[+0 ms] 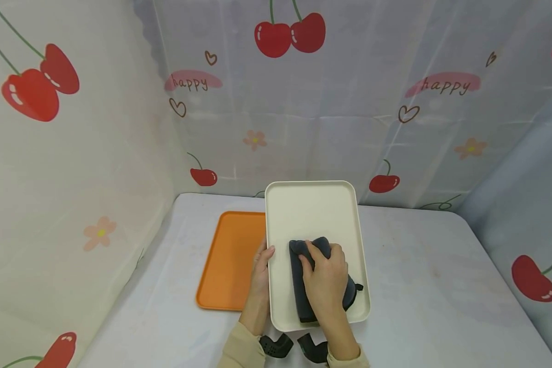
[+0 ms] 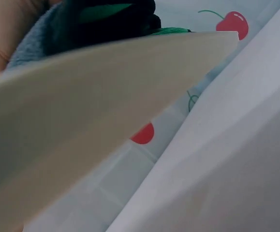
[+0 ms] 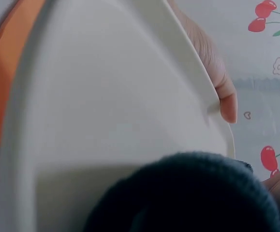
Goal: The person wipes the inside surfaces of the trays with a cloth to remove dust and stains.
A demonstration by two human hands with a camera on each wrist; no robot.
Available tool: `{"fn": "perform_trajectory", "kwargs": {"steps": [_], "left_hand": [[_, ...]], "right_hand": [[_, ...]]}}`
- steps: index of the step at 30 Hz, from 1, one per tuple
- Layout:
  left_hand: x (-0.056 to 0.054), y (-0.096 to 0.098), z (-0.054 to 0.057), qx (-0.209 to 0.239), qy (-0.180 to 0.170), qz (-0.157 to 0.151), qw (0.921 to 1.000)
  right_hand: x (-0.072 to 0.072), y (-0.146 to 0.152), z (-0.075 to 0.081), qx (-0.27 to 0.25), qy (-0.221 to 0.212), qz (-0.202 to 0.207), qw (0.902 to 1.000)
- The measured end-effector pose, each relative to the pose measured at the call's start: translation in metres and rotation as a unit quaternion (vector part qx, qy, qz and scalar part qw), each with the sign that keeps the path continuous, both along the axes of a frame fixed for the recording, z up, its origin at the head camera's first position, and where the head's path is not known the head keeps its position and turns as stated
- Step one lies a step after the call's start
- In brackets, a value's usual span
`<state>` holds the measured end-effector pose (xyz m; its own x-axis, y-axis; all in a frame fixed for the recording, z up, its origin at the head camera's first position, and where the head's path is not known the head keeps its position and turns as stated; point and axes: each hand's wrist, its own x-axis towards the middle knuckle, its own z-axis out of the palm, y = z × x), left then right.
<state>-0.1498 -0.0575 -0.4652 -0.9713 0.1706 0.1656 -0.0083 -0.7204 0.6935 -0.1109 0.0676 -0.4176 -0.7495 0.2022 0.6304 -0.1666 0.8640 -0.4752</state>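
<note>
A cream rectangular tray (image 1: 310, 210) is held up at a tilt, overlapping an orange tray in the head view. My left hand (image 1: 258, 278) grips its left edge; the thumb lies over the rim and the other fingers are hidden behind. Against the tray's inner face, my right hand (image 1: 327, 283) holds a folded dark grey cloth (image 1: 300, 291), fingers curled into it. A small black loop sticks out at the cloth's right side. In the right wrist view the fuzzy cloth (image 3: 193, 179) covers the lower part, and the left thumb (image 3: 229, 104) shows on the rim.
The orange tray (image 1: 230, 260) lies flat on the white-covered table (image 1: 423, 276), to the left. Cherry-printed curtains (image 1: 303, 117) enclose the back and sides. Black wrist devices (image 1: 276, 346) sit close together below the cream tray.
</note>
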Motion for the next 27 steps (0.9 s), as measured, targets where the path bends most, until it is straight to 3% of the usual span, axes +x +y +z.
{"fn": "perform_trajectory", "kwargs": {"steps": [8,15,27], "left_hand": [[0.000,0.001,-0.001,-0.006,-0.019,0.003,0.9998],[0.001,0.001,0.000,0.021,-0.007,-0.003,0.9997],[0.002,0.003,-0.001,0.016,-0.016,0.007,0.9997]], "right_hand": [[0.005,-0.017,0.001,0.013,0.013,0.023,0.9996],[0.011,-0.029,0.002,0.024,0.019,0.049,0.9983],[0.011,-0.027,-0.002,0.039,0.034,0.066,0.9965]]}}
